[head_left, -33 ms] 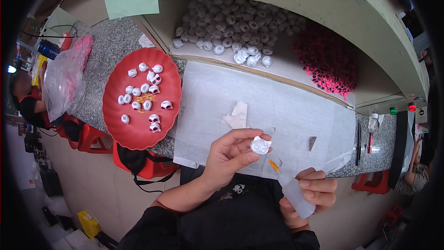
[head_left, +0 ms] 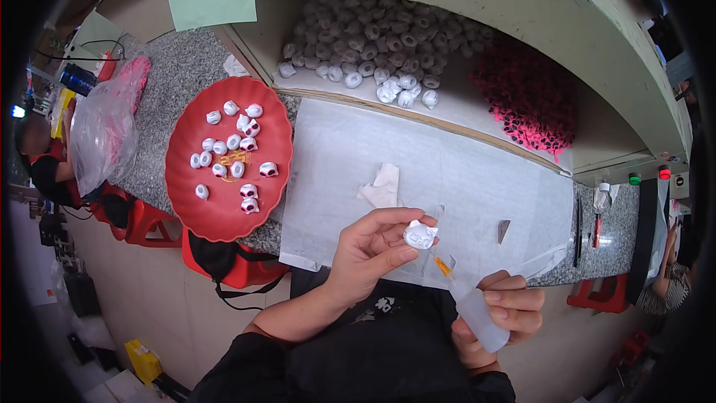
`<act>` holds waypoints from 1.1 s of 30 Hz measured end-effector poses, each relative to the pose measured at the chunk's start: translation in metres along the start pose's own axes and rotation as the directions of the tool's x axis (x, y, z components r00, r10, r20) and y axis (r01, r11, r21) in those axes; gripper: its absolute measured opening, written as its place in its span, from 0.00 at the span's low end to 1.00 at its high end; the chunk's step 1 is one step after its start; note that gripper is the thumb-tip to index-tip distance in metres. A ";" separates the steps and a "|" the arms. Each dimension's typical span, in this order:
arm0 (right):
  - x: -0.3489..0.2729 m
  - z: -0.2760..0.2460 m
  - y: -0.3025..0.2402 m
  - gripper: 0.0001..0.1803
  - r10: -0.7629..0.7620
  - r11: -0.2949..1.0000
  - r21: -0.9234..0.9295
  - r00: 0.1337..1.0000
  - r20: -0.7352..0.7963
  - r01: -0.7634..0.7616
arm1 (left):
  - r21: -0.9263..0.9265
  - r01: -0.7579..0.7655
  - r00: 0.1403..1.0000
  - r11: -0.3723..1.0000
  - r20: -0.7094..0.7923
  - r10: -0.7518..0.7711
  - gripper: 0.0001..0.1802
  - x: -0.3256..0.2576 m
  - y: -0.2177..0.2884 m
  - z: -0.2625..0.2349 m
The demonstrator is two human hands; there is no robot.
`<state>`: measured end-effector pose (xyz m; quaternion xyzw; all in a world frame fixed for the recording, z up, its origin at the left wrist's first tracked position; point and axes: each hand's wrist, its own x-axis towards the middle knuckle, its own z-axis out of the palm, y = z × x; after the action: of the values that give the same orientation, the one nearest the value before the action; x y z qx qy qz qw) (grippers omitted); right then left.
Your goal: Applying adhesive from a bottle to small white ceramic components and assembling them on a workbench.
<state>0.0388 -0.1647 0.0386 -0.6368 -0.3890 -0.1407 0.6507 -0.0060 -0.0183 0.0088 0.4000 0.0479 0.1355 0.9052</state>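
Between the thumb and fingers of my left hand [head_left: 375,248] is a small white cat-head figure [head_left: 421,234], with outlined eye shapes on its front. My right hand [head_left: 501,316] grips a translucent white squeeze bottle [head_left: 482,319]. Its orange-yellow nozzle tip [head_left: 443,266] points up toward the cat head, just short of it. To the left, a red scalloped plate [head_left: 183,198] carries several of the white heads; a few of them have black and pink eyes [head_left: 268,169].
White sheeting [head_left: 328,172] covers the worktop, with a crumpled tissue [head_left: 382,186] on it. Behind, a shelf compartment holds a heap of white heads [head_left: 373,33] and a pile of pink-and-black pieces [head_left: 528,101]. A clear plastic bag [head_left: 104,130] lies far left, near another person.
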 end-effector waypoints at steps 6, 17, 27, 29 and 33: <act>0.001 0.000 0.001 0.23 -0.025 1.000 -0.010 0.999 0.035 0.026 | 0.131 -0.129 0.991 0.983 0.061 0.122 0.18 0.000 -0.002 -0.002; 0.001 -0.001 0.004 0.22 -0.040 0.999 0.000 0.998 0.045 0.040 | 0.394 -0.194 0.980 0.898 0.107 0.165 0.18 0.001 0.002 -0.005; 0.009 -0.007 0.009 0.21 0.083 0.995 -0.065 0.993 0.089 -0.077 | 0.414 -0.229 0.973 0.881 0.065 0.223 0.18 0.005 0.004 -0.011; 0.014 -0.014 0.019 0.19 0.151 0.988 -0.033 0.987 0.048 -0.149 | 0.365 -0.240 0.968 0.900 0.018 0.251 0.18 0.008 0.010 -0.020; 0.035 -0.033 0.066 0.17 0.457 0.888 -0.122 0.880 0.128 -0.443 | 0.284 -0.274 0.933 0.919 -0.154 0.326 0.19 0.013 0.024 -0.037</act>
<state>0.1173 -0.1747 0.0195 -0.7468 -0.2727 0.0465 0.6048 -0.0052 0.0271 0.0020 0.5015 0.0929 0.3048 0.8043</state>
